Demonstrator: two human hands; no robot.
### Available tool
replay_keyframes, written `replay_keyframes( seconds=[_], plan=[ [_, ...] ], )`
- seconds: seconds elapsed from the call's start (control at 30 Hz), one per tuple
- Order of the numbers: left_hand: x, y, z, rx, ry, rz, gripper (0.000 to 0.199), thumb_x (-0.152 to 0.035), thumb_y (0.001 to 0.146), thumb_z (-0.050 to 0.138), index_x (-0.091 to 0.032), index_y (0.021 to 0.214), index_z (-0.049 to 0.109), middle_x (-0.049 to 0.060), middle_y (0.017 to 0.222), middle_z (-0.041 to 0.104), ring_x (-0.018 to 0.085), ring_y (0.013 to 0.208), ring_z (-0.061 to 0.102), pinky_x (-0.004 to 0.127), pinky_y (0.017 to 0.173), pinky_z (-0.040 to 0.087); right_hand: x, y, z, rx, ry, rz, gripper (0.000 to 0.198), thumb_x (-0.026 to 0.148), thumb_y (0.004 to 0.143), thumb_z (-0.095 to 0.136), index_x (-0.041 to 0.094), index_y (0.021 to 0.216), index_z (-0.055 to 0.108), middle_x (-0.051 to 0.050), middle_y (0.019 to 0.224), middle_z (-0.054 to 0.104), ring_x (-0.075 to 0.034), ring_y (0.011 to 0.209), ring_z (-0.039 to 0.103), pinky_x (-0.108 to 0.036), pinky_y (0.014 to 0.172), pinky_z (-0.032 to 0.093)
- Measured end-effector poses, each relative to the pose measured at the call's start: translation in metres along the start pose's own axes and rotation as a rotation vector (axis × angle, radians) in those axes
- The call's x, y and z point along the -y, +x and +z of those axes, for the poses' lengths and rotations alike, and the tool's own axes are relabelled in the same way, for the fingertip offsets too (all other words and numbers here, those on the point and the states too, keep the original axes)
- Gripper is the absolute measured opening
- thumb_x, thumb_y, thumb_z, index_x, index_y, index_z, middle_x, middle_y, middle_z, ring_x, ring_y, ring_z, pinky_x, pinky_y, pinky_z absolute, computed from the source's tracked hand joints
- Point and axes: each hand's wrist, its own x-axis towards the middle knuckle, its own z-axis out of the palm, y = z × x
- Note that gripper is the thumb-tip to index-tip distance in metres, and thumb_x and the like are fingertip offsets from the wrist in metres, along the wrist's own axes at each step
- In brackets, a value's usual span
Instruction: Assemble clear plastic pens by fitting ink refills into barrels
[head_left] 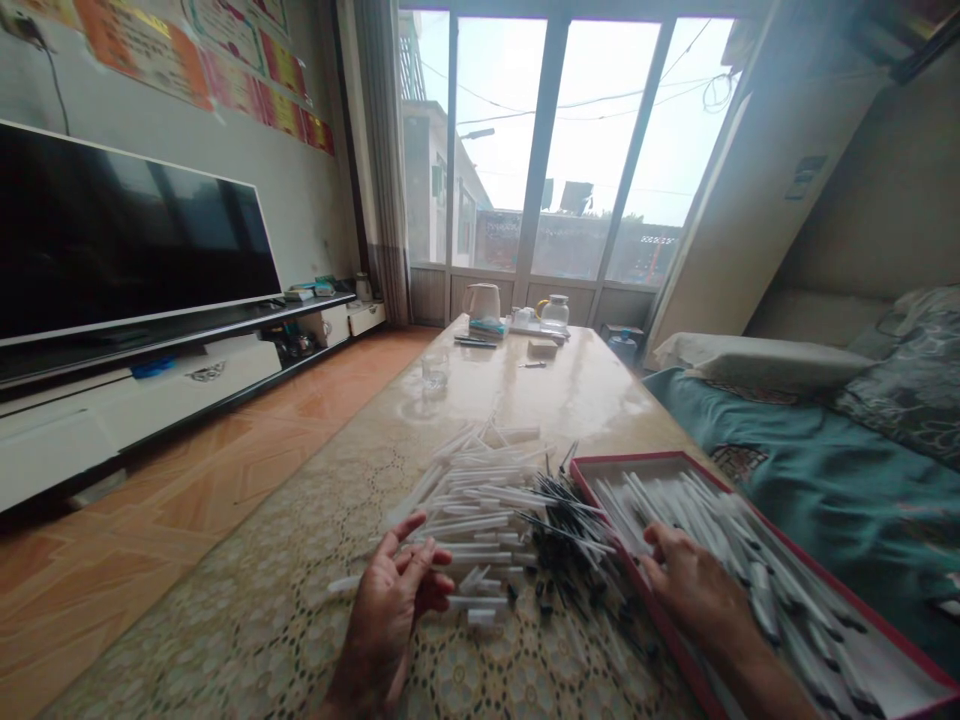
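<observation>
My left hand (405, 580) is held over the near end of a pile of clear-white pen barrels (472, 510), fingers apart and loosely bent, with nothing visible in it. Beside the pile lie thin dark pen refills (566, 515) and small black caps (545, 608). My right hand (694, 585) is at the left rim of a red-edged shallow box (679, 640), its fingers curled together. Whatever they may hold is hidden. Inside the box are many assembled white pens with black ends (757, 590). A short clear cap (481, 617) rests near my left fingertips.
The long table (247, 620) has a patterned cover. Further back stand a drinking glass (435, 372), a kettle (484, 300), a glass jug (555, 313) and a small box (542, 348). A sofa (840, 450) runs along the right, a TV cabinet (150, 400) along the left.
</observation>
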Motion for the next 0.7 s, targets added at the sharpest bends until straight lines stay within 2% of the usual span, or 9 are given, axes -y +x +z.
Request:
replay_keyframes(
  seconds=[0.17,0.3,0.43,0.53,0.7],
  plan=[
    [0.000,0.001,0.000,0.005,-0.002,-0.019,0.061,-0.032,0.066,0.076,-0.016,0.118,0.047,-0.003,0.064,0.067,0.010,0.047,0.058,0.018,0.044,0.047,0.003,-0.003,0.003,-0.050,-0.046,-0.038,0.008,0.019,0.083,0.049,0.020,0.084,0.057,-0.009,0.083,0.068,-0.024,0.075,0.068,-0.029,0.062,0.042],
    [0.001,0.001,-0.001,0.010,0.002,-0.027,0.059,-0.034,0.066,0.076,-0.015,0.115,0.049,-0.003,0.064,0.068,0.010,0.047,0.058,0.019,0.044,0.047,0.004,-0.003,0.002,-0.108,-0.078,-0.031,0.010,0.015,0.082,0.048,0.019,0.077,0.055,-0.010,0.076,0.064,-0.025,0.068,0.065,-0.031,0.059,0.041],
    [0.005,0.002,-0.002,0.040,0.017,-0.030,0.046,-0.036,0.067,0.076,-0.014,0.102,0.057,-0.002,0.065,0.068,0.010,0.048,0.059,0.019,0.045,0.047,0.017,-0.004,-0.012,-0.207,-0.044,-0.054,0.005,0.017,0.085,0.047,0.019,0.084,0.052,-0.012,0.085,0.061,-0.027,0.081,0.062,-0.033,0.069,0.043],
    [0.009,0.003,-0.001,0.110,0.044,-0.038,0.040,-0.040,0.067,0.078,-0.013,0.091,0.062,-0.001,0.066,0.068,0.009,0.047,0.059,0.019,0.044,0.047,0.045,-0.013,-0.024,-0.231,0.126,-0.215,0.008,0.015,0.085,0.046,0.022,0.081,0.048,-0.004,0.079,0.056,-0.022,0.075,0.058,-0.031,0.069,0.044],
    [0.013,0.004,0.001,0.193,0.066,-0.064,0.054,-0.049,0.062,0.080,-0.015,0.099,0.063,-0.003,0.062,0.066,0.009,0.040,0.056,0.017,0.036,0.042,0.092,-0.034,-0.025,-0.033,0.271,-0.540,0.016,0.007,0.083,0.044,0.022,0.079,0.047,-0.002,0.081,0.054,-0.019,0.076,0.057,-0.032,0.068,0.045]
  ],
)
